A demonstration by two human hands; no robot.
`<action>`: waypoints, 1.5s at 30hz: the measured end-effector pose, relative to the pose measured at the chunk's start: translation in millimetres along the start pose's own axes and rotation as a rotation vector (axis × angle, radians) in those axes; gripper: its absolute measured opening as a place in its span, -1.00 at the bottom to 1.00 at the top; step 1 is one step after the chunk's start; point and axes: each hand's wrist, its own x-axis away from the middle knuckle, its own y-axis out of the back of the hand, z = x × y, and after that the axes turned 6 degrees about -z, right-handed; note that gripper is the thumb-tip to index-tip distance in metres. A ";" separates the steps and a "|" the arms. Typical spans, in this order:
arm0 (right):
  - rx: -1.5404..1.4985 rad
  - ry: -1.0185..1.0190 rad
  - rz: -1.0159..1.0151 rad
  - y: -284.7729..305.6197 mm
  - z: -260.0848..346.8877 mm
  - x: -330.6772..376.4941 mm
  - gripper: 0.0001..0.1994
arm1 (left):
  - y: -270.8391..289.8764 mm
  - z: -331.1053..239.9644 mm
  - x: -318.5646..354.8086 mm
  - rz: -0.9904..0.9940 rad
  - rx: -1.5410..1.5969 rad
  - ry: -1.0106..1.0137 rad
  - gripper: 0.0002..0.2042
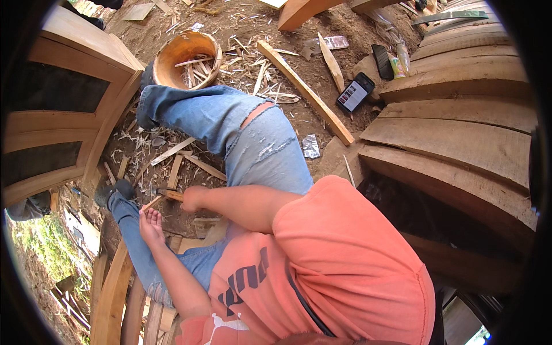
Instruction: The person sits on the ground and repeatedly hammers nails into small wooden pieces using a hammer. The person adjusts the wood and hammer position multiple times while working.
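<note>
My left hand (151,226) is closed around the lower end of a short, thin stick of pale wood (151,203), its palm turned partly up. Just to the right, my right hand (194,199) grips the wooden handle of a small tool (172,195). A dark metal part sits at the tool's far end, near the stick; its exact kind is too small to tell. Both hands are low over the ground between my legs, which are in worn blue jeans (267,149).
A round tan bucket (163,60) holding wood scraps stands beyond my knee. Shavings and a long wooden strip (307,93) litter the dirt. A lit phone (355,92) lies by stacked planks (448,138) at right. A wooden panelled frame (54,123) rises at left.
</note>
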 end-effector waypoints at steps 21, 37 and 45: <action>-0.483 0.097 -0.003 11.2 37.5 24.3 -0.43 | -2.9 -3.0 -3.1 -0.088 0.225 0.223 -0.45; -0.396 0.129 -0.082 11.2 45.2 30.7 -0.41 | -10.6 -28.0 -17.4 -0.049 0.057 0.140 -0.49; -0.502 -0.020 -0.017 8.8 33.4 24.9 -0.43 | -26.9 -35.9 -2.3 -0.066 -0.157 0.100 -0.48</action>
